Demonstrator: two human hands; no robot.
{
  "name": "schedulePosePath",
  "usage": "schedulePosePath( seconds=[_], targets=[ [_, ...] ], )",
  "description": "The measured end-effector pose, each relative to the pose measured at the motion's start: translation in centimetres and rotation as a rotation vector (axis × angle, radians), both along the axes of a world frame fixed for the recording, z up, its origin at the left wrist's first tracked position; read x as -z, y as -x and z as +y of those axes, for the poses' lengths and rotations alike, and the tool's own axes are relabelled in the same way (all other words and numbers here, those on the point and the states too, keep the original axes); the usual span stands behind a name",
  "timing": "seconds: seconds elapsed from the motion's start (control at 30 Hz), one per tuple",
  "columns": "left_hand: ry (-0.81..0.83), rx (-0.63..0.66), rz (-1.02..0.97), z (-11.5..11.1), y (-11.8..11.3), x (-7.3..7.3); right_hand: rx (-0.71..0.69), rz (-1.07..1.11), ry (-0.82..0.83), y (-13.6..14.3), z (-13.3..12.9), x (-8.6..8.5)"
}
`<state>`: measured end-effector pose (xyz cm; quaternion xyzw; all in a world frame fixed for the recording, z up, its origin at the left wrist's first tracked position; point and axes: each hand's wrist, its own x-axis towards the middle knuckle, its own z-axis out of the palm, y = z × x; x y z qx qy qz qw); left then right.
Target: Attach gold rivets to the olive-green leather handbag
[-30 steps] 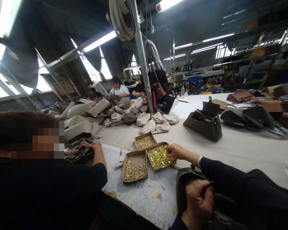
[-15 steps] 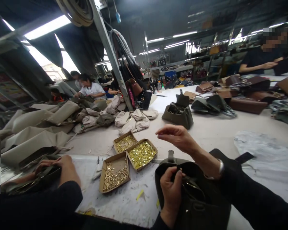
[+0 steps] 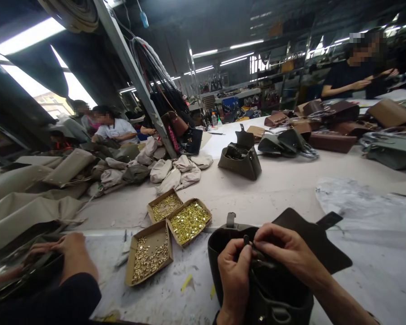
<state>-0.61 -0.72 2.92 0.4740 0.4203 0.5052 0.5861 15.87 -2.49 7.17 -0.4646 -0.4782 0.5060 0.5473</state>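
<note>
Dark olive handbag (image 3: 274, 284) in front of me on the counter (image 3: 277, 192), near edge, mouth open, flap (image 3: 314, 239) laid back to the right with its narrow closure tab (image 3: 329, 220) sticking out. My left hand (image 3: 235, 273): grip closed, thumb and finger pinching a dark strap end (image 3: 246, 239) over the mouth. My right hand (image 3: 287, 248): fingertips bunched right beside it, reaching across the mouth; can't tell whether that grip is closed on anything, tips hidden.

Done, as far as visible: bag body formed, flap on, strap loop (image 3: 230, 220) standing at the rim, another loop (image 3: 280, 314) and a small shiny fitting on the near panel. I'd call it partway: no seated metal piece readable at the pinched spot, so I judge that point unfinished. Bag not closed up.

Gold-coloured metal bits sit in three cardboard trays left of the bag: near tray (image 3: 170, 248), middle tray (image 3: 198, 233), far tray (image 3: 151, 214), all well stocked. Second olive handbag (image 3: 238, 162) stands open farther back, apart from my hands.
</note>
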Motion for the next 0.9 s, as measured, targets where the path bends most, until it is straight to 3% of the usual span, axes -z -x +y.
schedulePosePath(
  seconds=[0.23,0.47,0.63,0.9],
  targets=[
    [0.003,-0.017,0.002,-0.1,-0.3,0.2,0.023,0.208,0.136,-0.3,0.1,1.1],
    [-0.016,-0.003,0.032,-0.1,-0.3,0.3,-0.024,0.185,0.109,-0.5,-0.2,1.1],
    [-0.059,0.004,0.078,0.2,-0.4,0.9,0.015,0.11,0.017,-0.8,0.1,1.0],
    [-0.004,0.005,0.093,0.2,-0.3,0.9,0.047,0.213,0.082,-0.9,0.1,1.1]
  ],
)
